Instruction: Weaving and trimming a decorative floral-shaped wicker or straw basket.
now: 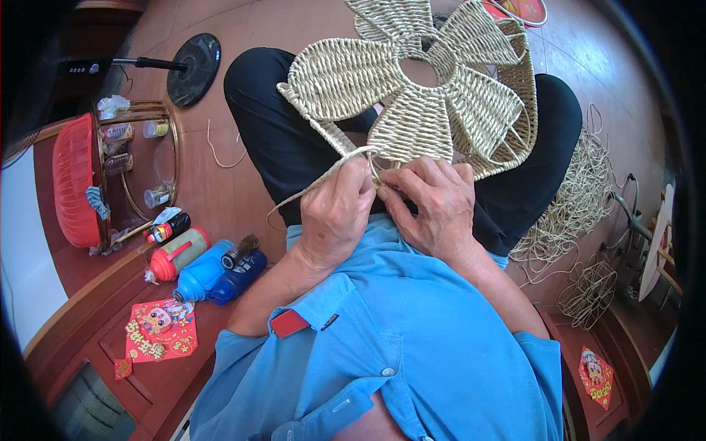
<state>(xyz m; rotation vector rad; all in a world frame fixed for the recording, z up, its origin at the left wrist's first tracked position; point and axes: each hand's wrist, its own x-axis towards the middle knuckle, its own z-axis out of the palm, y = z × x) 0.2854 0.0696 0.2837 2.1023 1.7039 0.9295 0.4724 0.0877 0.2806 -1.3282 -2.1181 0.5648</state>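
A woven straw-coloured piece shaped like a flower (412,132), with petals round an open centre, rests across my knees. Behind its right petals curves a woven basket wall (518,95). My left hand (340,209) is closed at the near edge, pinching a strand of cord (312,187) that loops over its fingers and trails off to the left. Beside it, my right hand (430,202) is closed too, thumb and forefinger meeting at the same cord under the lowest petal. The fingertips nearly touch each other. What lies between them is partly hidden.
A big heap of loose cord (573,198) lies on the floor at right, with a smaller coil (588,294) nearer. At left are a red plastic basket (76,180), a rack with jars (140,154), several flasks and bottles (202,272), and a round black stand base (195,70).
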